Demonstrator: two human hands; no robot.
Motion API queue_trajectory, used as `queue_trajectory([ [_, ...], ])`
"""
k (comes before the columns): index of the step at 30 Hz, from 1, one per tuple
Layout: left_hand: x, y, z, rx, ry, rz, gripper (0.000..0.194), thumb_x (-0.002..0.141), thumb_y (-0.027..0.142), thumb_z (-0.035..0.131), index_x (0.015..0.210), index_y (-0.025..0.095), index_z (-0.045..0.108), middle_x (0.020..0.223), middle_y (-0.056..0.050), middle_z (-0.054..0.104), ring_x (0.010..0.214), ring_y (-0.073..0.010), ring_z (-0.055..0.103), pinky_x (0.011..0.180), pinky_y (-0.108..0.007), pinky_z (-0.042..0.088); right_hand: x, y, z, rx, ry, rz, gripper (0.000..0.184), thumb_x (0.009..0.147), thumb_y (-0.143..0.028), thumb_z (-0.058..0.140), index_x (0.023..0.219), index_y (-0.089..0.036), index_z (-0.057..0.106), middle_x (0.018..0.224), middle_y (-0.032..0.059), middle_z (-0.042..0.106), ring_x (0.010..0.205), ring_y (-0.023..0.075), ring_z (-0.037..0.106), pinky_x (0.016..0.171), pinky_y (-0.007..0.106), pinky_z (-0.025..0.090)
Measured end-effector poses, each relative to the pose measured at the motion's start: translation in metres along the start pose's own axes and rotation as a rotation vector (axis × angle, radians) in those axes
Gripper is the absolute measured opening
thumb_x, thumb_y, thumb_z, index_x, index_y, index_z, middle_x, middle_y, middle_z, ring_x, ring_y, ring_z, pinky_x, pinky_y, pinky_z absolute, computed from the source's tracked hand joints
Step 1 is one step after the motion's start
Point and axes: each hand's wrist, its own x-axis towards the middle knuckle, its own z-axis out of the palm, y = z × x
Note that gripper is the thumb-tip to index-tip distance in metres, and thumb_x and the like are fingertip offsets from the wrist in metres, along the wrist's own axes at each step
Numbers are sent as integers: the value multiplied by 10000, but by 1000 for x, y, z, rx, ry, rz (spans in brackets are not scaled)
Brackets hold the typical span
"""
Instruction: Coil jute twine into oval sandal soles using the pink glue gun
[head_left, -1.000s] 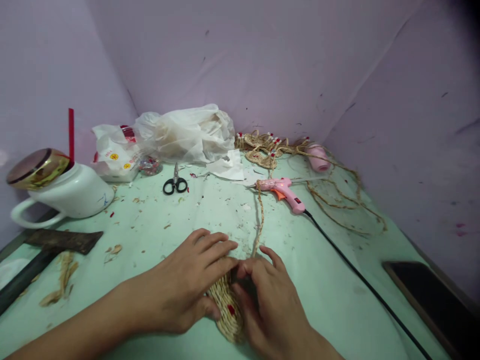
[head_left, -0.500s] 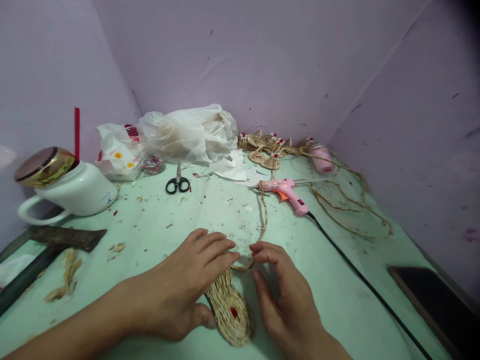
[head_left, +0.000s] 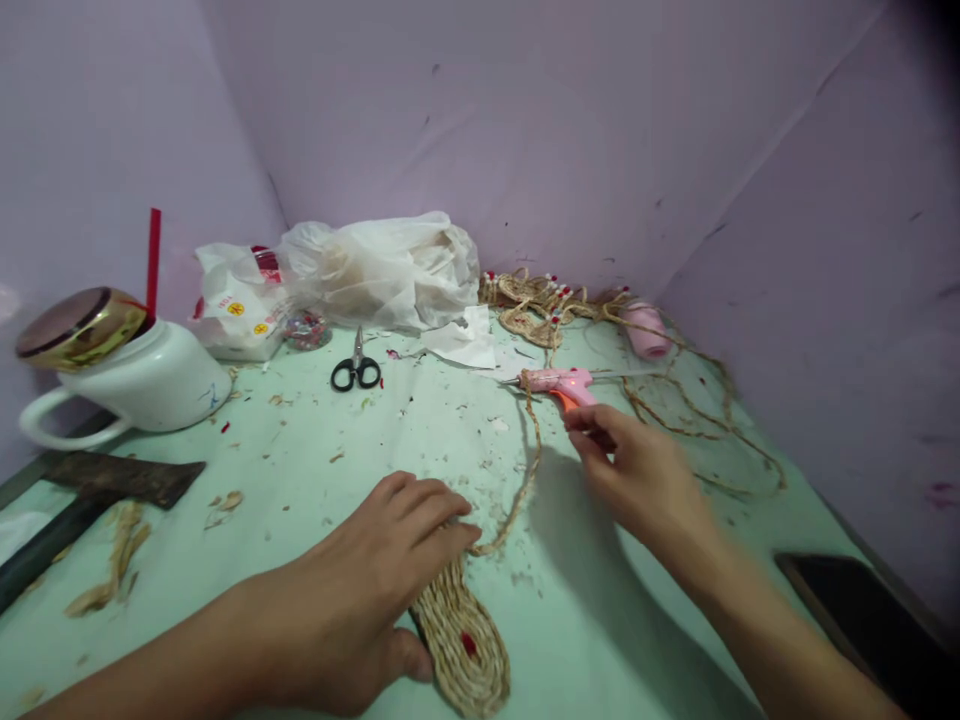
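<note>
An oval mat of coiled jute rope [head_left: 466, 645] with a small red spot lies at the near edge of the pale green table [head_left: 660, 600]. My left hand [head_left: 371, 580] lies flat on its left part, fingers stretched out over the coil. A loose jute cord [head_left: 529, 470] runs from the mat towards the back. My right hand [head_left: 637, 470] is lifted off the mat and reaches for the pink glue gun [head_left: 559, 383]; its fingers are slightly curled and apart, holding nothing, just short of the gun's handle.
Black scissors [head_left: 355, 368], plastic bags [head_left: 375, 270], a white jug with a gold lid [head_left: 112, 365], a hatchet [head_left: 90, 495], a pink spool [head_left: 646, 330] and tangled rope pieces [head_left: 540, 300] surround the work. A dark phone [head_left: 870, 620] lies right.
My right hand has left the coiled mat and moved up and to the right, towards the glue gun. My left hand has stayed pressed on the mat.
</note>
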Motion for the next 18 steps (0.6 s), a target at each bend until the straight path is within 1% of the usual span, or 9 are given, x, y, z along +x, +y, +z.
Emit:
queue_trajectory([
  [1,0,0,1,-4,0,5,743,640,212,716,1302,225,380,1360,-105,439,1273,-308,337,1090,-516,210,9,2,-3,-40,-8,38,173,771,-231,516,852,-207,666,721,55,710,601,219,627,518,305,407],
  [3,0,0,2,-14,-2,17,762,628,197,716,1307,228,373,1337,-99,470,1266,-312,356,1098,-533,184,23,2,-6,-103,-64,90,141,762,-267,563,724,-210,686,587,41,673,523,207,593,458,281,337],
  [5,1,0,2,-23,-12,20,768,623,176,711,1309,219,370,1307,-100,502,1258,-322,373,1097,-555,171,32,0,-2,-136,-145,121,231,756,-356,605,589,-214,678,484,28,618,448,185,549,411,269,287],
  [7,2,0,2,-29,-20,11,753,625,160,699,1303,217,376,1283,-100,525,1255,-336,378,1090,-581,170,37,-6,7,-148,-206,144,311,750,-444,627,544,-216,670,459,20,591,438,173,534,397,264,289],
  [8,2,0,3,-32,-20,7,745,626,157,694,1299,219,380,1276,-100,532,1256,-342,378,1085,-591,171,39,-9,13,-149,-221,153,315,758,-458,630,567,-212,674,485,18,598,466,169,546,410,262,320],
  [10,1,1,4,-43,2,13,739,626,163,687,1294,226,379,1251,-96,547,1251,-345,382,1083,-593,171,45,-17,24,-138,-244,164,278,809,-434,616,686,-191,672,606,8,631,549,149,574,480,262,413],
  [13,-1,1,7,-45,59,15,759,613,149,685,1296,240,369,1210,-77,566,1257,-318,371,1106,-557,138,56,-29,37,-49,-279,116,215,885,-355,573,866,-149,631,803,1,649,649,118,606,602,285,507],
  [15,-2,2,8,-36,79,1,764,605,137,690,1292,242,372,1194,-67,574,1265,-301,359,1120,-530,116,62,-39,41,49,-268,44,176,901,-304,555,906,-141,621,831,2,652,682,122,620,621,284,515],
  [18,-1,2,6,-32,62,5,732,635,185,695,1295,223,380,1191,-79,575,1254,-302,371,1116,-527,134,65,-54,42,180,-184,-50,144,894,-247,517,881,-156,628,767,-3,664,673,121,617,600,239,480],
])
